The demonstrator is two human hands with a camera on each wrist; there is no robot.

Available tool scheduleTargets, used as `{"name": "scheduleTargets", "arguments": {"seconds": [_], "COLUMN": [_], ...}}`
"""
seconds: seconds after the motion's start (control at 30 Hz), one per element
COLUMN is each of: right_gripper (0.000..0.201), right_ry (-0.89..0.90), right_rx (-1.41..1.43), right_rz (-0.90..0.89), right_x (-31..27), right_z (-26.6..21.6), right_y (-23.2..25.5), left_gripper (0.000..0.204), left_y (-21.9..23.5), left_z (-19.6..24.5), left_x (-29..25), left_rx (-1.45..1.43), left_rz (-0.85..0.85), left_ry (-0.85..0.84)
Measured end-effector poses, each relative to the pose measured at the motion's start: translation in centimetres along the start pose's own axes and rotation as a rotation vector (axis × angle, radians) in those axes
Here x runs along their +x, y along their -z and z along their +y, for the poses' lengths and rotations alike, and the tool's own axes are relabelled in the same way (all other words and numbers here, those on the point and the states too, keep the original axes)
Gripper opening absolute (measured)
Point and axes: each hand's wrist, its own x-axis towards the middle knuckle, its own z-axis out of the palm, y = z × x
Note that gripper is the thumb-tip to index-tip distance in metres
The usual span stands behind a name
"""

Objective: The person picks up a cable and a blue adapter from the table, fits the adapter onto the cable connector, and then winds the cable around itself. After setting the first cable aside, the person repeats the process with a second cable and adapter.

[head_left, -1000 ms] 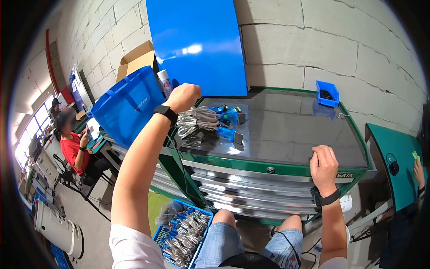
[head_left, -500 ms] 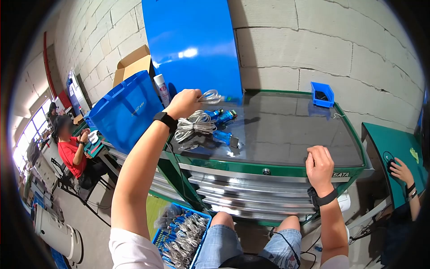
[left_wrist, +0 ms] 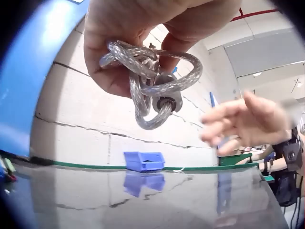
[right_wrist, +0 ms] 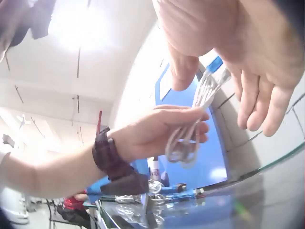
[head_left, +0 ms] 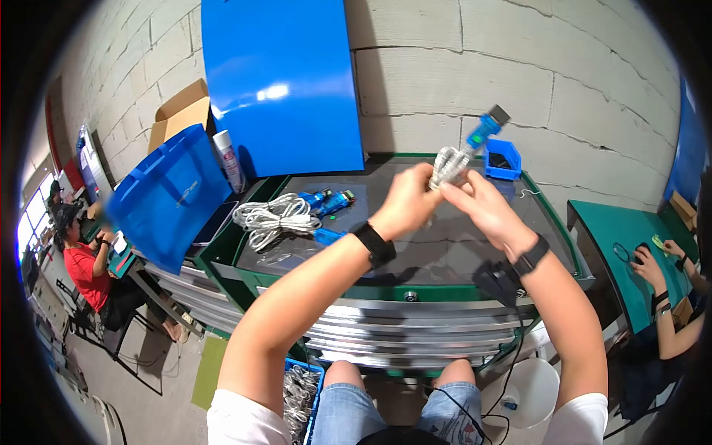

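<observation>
A coiled clear-grey cable (head_left: 449,165) with a blue connector (head_left: 483,130) is held up over the cabinet top, its connector pointing up and right. My left hand (head_left: 406,202) pinches the coil; in the left wrist view the loops (left_wrist: 157,86) hang from the fingers of the left hand (left_wrist: 157,28). Beside the coil is my right hand (head_left: 489,211). The right wrist view shows the right hand (right_wrist: 238,62) with thumb and fingers spread around the cable's connector end, and the left hand (right_wrist: 157,131) gripping the loops. More coiled cables (head_left: 276,221) lie on the cabinet top's left part.
A blue bag (head_left: 178,196), a spray can (head_left: 230,162) and a cardboard box (head_left: 179,111) stand left. At the back right is a small blue bin (head_left: 503,160). A crate of cables (head_left: 300,397) is below. Other people sit at tables on both sides.
The left hand has carried the cable from the pile rightward, to the middle. The right hand has risen from the cabinet's front edge to meet it. The head view has shifted right.
</observation>
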Motion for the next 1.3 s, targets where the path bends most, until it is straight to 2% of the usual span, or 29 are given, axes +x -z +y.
{"name": "scheduleTargets", "arguments": {"seconds": [0.07, 0.1, 0.13, 0.17, 0.2, 0.23, 0.3, 0.33, 0.37, 0.43, 0.47, 0.57, 0.63, 0.67, 0.7, 0.8, 0.83, 0.9, 0.93, 1.07, 1.2, 1.27, 1.3], "right_gripper": [0.029, 0.02, 0.017, 0.014, 0.011, 0.012, 0.019, 0.029, 0.029, 0.032, 0.029, 0.03, 0.031, 0.032, 0.032, 0.038, 0.038, 0.038, 0.038, 0.038, 0.036, 0.032, 0.032], "right_ry": [0.045, -0.029, -0.027, -0.023, -0.016, -0.038, -0.073, 0.003, -0.004, 0.133, 0.219, 0.103, 0.136, 0.183, 0.178, 0.363, 0.361, 0.243, 0.322, 0.285, 0.28, 0.137, 0.161], "right_rx": [0.068, 0.009, 0.012, 0.017, 0.031, -0.073, -0.368, -0.691, -0.695, -1.021, -1.043, -1.148, -1.092, -1.04, -1.029, -0.852, -0.851, -0.888, -0.858, -0.646, -0.535, -0.563, -0.562], "right_rz": [0.03, -0.035, 0.013, 0.062, 0.132, 0.139, 0.062, 0.08, 0.078, 0.064, 0.058, -0.049, -0.036, -0.007, -0.016, -0.074, -0.076, -0.177, -0.188, -0.314, -0.323, -0.306, -0.311], "right_x": [3.4, 4.5, 5.0, 5.4, 5.8, 6.5, 8.0, 8.8, 9.2, 9.5, 9.7, 10.3, 10.4, 10.4, 10.3, 9.4, 9.3, 8.9, 9.0, 8.4, 7.7, 7.9, 8.1], "right_z": [1.9, 1.7, 1.6, 1.4, 1.6, 1.5, 1.6, 2.1, 2.6, 2.1, 2.8, 3.9, 5.5, 6.0, 6.1, 6.4, 6.4, 6.2, 7.0, 6.8, 5.8, 4.8, 4.6], "right_y": [0.2, 1.0, 1.4, 1.7, 2.1, 3.1, 5.1, 5.8, 6.1, 6.0, 5.9, 5.1, 5.0, 4.9, 4.8, 4.7, 4.7, 4.5, 4.6, 3.6, 3.0, 2.9, 2.8], "left_gripper": [0.035, 0.042, 0.054, 0.054, 0.056, 0.057, 0.061, 0.063, 0.065, 0.071, 0.07, 0.062, 0.055, 0.043, 0.043, 0.032, 0.032, 0.025, 0.025, 0.013, 0.011, 0.012, 0.013], "left_y": [-2.2, -2.6, -2.0, -1.7, -1.5, -1.2, -0.3, 0.4, 1.2, 2.2, 2.5, 3.0, 3.4, 3.5, 3.7, 3.5, 3.5, 3.6, 3.6, 3.8, 4.1, 4.1, 4.2], "left_z": [-0.4, -0.3, 0.1, -0.4, -0.8, -1.3, -2.7, -3.1, -3.2, -3.7, -4.1, -5.6, -6.1, -6.4, -6.6, -6.9, -6.8, -6.6, -6.8, -6.8, -5.3, -5.5, -5.2], "left_x": [-0.2, -0.4, -0.4, -0.1, 0.1, 0.4, 1.4, 1.9, 2.4, 3.4, 3.6, 3.6, 3.6, 3.7, 3.8, 3.9, 3.8, 3.7, 3.8, 3.6, 3.1, 3.1, 3.2], "left_rx": [-0.183, -0.314, -0.296, -0.298, -0.242, -0.188, -0.301, -0.372, -0.442, -0.633, -0.741, -0.916, -0.937, -0.919, -0.914, -0.933, -0.934, -0.907, -0.903, -0.818, -0.725, -0.71, -0.702], "left_rz": [-0.095, -0.146, -0.266, -0.268, -0.259, -0.248, -0.21, -0.168, -0.128, -0.019, 0.008, 0.004, 0.027, 0.096, 0.101, 0.107, 0.108, 0.109, 0.107, 0.084, 0.08, 0.067, 0.046], "left_ry": [-0.061, -0.06, 0.004, 0.001, 0.06, 0.12, 0.151, 0.184, 0.217, 0.301, 0.323, 0.356, 0.35, 0.377, 0.391, 0.402, 0.405, 0.429, 0.428, 0.322, 0.261, 0.261, 0.26]}}
